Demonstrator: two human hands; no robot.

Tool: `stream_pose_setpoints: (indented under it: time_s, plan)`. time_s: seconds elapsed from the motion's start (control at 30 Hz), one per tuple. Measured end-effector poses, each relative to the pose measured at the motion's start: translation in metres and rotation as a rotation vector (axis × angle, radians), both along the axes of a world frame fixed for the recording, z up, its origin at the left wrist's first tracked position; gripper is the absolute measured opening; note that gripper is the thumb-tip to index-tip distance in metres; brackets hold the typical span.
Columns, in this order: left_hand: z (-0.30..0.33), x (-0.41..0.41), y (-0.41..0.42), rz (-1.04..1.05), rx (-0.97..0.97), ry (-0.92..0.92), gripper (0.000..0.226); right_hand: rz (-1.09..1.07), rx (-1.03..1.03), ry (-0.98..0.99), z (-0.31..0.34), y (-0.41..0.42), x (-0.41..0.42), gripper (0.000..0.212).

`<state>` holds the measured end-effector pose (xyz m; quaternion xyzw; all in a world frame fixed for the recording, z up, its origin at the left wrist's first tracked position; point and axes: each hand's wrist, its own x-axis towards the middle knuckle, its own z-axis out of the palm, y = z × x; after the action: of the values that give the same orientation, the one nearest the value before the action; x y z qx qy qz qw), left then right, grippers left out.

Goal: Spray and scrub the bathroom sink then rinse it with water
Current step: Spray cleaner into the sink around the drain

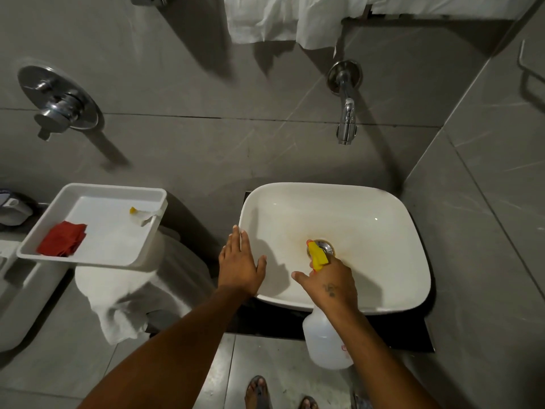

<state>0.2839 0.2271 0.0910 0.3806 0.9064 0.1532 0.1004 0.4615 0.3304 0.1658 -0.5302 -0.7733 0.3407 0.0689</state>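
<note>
Grey tiled walls (206,143) enclosed the room, with a chrome spout (347,113) on the back wall above a white basin (383,231) that sat on a dark counter (424,338). The bowl showed brownish staining around the metal drain (327,247) at its middle. To the left, a white tray (88,258) held a red cloth (62,239) near its front left corner, above white towels (118,308). The left hand (240,265) lay flat and fully open, fingers spread, on the basin's left rim. The right hand (331,283) was closed around the neck of a clear spray bottle (326,340), whose yellow nozzle (317,255) pointed into the bowl near the drain; the bottle's body hung below the basin's front edge.
</note>
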Motion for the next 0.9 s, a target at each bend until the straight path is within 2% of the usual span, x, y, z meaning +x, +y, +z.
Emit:
stream_pose_setpoints:
  time_s: [0.07, 0.2, 0.4, 0.53, 0.73, 0.9]
  plan:
    - [0.001, 0.000, 0.000, -0.005, 0.006, -0.002, 0.084, -0.047, -0.020, 0.049, 0.000, 0.003, 0.001, 0.070]
    - [0.000, -0.001, -0.002, -0.006, 0.016, -0.006, 0.084, -0.089, 0.047, 0.058, 0.001, 0.004, 0.002, 0.060]
    - [0.001, 0.000, 0.001, -0.002, 0.013, -0.011, 0.084, -0.102, 0.025, 0.111, 0.007, 0.011, 0.004, 0.053]
    - [0.000, -0.001, -0.001, -0.003, 0.004, -0.007, 0.084, -0.059, 0.037, 0.096, 0.013, 0.018, 0.008, 0.061]
    - [0.002, -0.002, -0.002, -0.014, 0.003, -0.011, 0.084, -0.131, 0.008, 0.103, 0.017, 0.032, 0.023, 0.073]
    - [0.005, -0.001, -0.001, -0.015, 0.002, -0.013, 0.083, -0.152, 0.055, 0.049, 0.015, 0.055, 0.055, 0.065]
